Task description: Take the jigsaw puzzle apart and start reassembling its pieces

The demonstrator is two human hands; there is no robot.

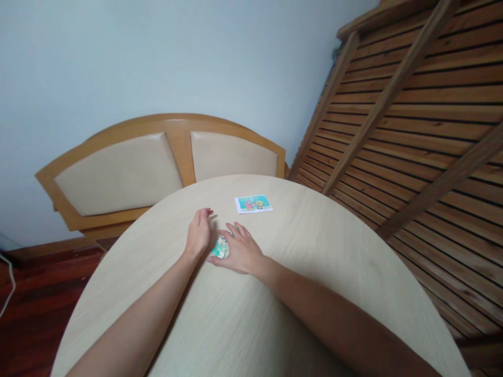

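A small heap of teal and white pieces (220, 247), seemingly jigsaw puzzle pieces, lies on the round table (291, 293) between my hands. Standing on its edge at the heap's left side is my left hand (198, 230), slightly cupped, with its fingers partly hidden from view. From the right, my right hand (239, 247) reaches around the heap, fingers and thumb spread apart and touching its edge. Behind the hands lies a flat picture card (253, 204) with a pink and a yellow cartoon figure on a teal ground.
Against the pale wall (188, 57) stands a wooden headboard (184, 152) with cream padded panels, just beyond the table's far edge. A slatted wooden panel (396, 131) leans at the right. Dark reddish floorboards (51, 293) and a white cable (11, 285) show at the left.
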